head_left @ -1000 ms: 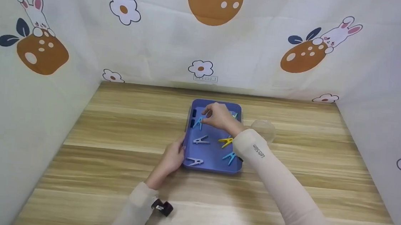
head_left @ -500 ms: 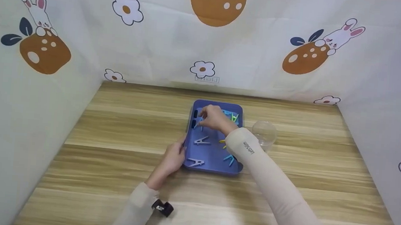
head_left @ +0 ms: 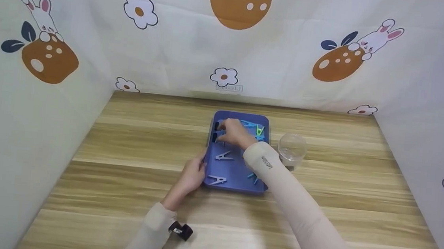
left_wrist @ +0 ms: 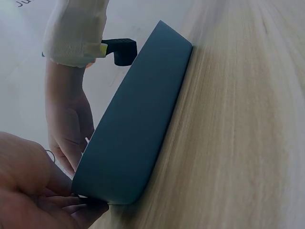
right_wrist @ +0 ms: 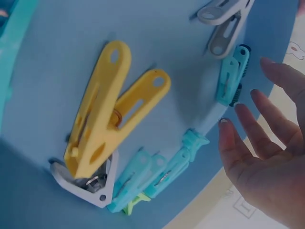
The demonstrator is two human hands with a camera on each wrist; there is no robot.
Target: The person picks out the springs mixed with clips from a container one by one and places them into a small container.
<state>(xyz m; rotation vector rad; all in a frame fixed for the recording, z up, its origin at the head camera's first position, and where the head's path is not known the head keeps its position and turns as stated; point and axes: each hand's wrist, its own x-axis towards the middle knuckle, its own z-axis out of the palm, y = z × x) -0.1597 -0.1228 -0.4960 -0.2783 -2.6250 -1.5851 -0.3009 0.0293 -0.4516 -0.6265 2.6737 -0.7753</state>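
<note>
A shallow blue plastic tray (head_left: 236,169) holds several clothespins. My left hand (head_left: 193,173) grips the tray's near left side; in the left wrist view its fingers curl round the tray's end. Over the tray's upper left is my right hand (head_left: 234,132). In the right wrist view its fingers are spread and loosely bent, with nothing between them, beside a light blue clothespin (right_wrist: 232,76) at the tray wall. A yellow clothespin (right_wrist: 97,109) lies on a grey-white one, and more light blue clothespins (right_wrist: 167,171) lie near the wall.
A clear round container (head_left: 292,148) stands just right of the tray. Grey clothespins (head_left: 217,180) lie along the tray's left part, and a green one (head_left: 259,131) is at the upper right. Patterned cloth walls (head_left: 172,49) enclose the wooden table (head_left: 125,140).
My right hand has lowered over the light blue clothespin at the upper left and let go of it, while the forearm shifted left. My left hand stays on the tray.
</note>
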